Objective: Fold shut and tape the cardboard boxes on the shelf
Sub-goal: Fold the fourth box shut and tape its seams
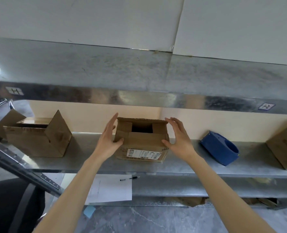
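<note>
Metal shelf (89, 158): long, galvanised, carries all boxes.
Left cardboard box (35, 143): flaps standing up, top open.
Middle cardboard box (144, 142): shelf centre, flaps folded partway in, dark gap at top.
Right cardboard box (285, 148): cut by frame edge.
Paper sheet (110, 189): lower level.
Blue plastic housing (218, 150): between middle and right boxes.
Left hand (108, 140): grip spread, fingers straight, thumb touching middle box's front left corner.
Right hand (178, 138): grip spread, thumb touching front right corner.
Shipping label (143, 154): middle box front.
Pen (130, 178): at paper's top edge.

Metal shelf (85, 153), cream wall (189, 122), marbled floor (156, 219)
</note>
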